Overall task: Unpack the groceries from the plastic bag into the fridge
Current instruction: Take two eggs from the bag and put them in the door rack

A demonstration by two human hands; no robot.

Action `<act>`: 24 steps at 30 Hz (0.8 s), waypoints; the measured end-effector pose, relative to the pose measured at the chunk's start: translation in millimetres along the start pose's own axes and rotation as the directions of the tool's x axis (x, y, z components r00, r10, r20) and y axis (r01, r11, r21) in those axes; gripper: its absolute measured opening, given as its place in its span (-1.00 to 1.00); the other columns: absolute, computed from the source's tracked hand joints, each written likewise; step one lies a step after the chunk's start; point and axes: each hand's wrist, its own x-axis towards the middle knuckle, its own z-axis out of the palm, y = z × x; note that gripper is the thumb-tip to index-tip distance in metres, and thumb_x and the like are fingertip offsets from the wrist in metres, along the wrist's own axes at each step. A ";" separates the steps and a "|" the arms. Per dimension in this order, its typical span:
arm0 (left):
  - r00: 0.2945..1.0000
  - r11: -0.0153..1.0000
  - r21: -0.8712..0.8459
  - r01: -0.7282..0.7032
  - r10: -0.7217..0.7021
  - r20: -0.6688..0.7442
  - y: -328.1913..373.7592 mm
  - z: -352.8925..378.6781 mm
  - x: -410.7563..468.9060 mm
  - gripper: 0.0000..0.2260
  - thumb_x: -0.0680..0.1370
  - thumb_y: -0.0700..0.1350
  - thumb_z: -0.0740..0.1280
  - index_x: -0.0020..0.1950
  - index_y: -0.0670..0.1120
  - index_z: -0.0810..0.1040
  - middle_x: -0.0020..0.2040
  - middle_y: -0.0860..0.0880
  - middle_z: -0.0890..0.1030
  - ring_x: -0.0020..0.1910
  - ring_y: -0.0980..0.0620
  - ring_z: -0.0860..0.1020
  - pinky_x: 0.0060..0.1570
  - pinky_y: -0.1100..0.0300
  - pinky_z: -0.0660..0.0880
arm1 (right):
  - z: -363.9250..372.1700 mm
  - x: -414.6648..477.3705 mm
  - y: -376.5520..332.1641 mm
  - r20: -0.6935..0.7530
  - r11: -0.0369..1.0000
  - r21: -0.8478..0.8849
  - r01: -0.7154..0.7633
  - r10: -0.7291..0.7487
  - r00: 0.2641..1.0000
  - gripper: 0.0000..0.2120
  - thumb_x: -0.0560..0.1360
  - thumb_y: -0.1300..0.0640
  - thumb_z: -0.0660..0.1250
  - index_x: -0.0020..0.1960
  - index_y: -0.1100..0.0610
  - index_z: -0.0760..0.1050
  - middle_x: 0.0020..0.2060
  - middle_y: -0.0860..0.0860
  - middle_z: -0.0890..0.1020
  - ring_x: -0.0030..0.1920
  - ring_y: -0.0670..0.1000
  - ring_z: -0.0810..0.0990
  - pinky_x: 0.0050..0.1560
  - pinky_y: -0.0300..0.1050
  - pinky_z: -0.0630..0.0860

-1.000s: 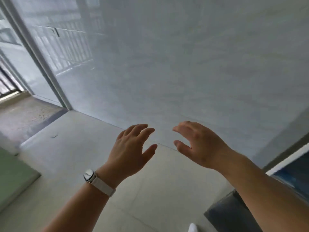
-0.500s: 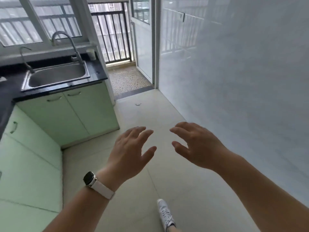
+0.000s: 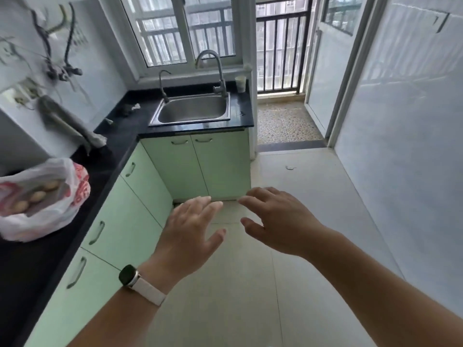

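Observation:
A white plastic bag (image 3: 45,211) with red print sits on the black countertop (image 3: 35,261) at the far left, its mouth open. Inside it lie several pale brown eggs (image 3: 37,196). My left hand (image 3: 193,234), with a watch on the wrist, hovers over the floor in the middle of the view, fingers spread and empty. My right hand (image 3: 280,221) floats beside it, fingers relaxed and slightly bent, holding nothing. Both hands are well to the right of the bag. No fridge is in view.
Pale green cabinets (image 3: 140,196) run under the L-shaped counter. A steel sink (image 3: 193,111) with a tall tap sits below the window. A white cup (image 3: 241,83) stands at the counter's far end. A tiled wall (image 3: 400,146) bounds the right; a balcony doorway (image 3: 283,121) opens ahead.
My view has swung left from the bare tiled wall to the kitchen counter, bringing the sink and then the bag into sight. Both hands stay raised and empty in the same pose.

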 end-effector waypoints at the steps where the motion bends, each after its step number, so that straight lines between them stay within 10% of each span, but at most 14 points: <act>1: 1.000 0.999 0.013 0.030 -0.030 -0.005 -6.1 -1.0 3.9 -0.47 0.52 0.24 0.13 0.41 0.04 0.47 0.38 -0.04 0.51 0.39 -0.10 0.44 0.33 -0.10 0.37 | 0.3 14.3 0.4 0.004 0.999 0.000 0.038 -0.038 0.999 -0.46 0.51 -0.22 0.00 0.33 0.03 0.45 0.22 0.01 0.55 0.18 0.12 0.52 0.12 0.00 0.46; 24: 0.828 0.846 -0.025 0.532 -0.527 -0.194 -310.1 -23.4 -59.9 -0.54 0.51 0.19 0.20 0.32 0.00 0.50 0.26 -0.07 0.57 0.27 -0.13 0.53 0.18 -0.15 0.51 | 82.3 300.5 -219.6 0.180 0.837 -0.053 0.544 -0.528 0.830 -0.52 0.61 -0.19 0.09 0.48 -0.06 0.26 0.39 -0.06 0.41 0.37 0.04 0.37 0.35 -0.03 0.31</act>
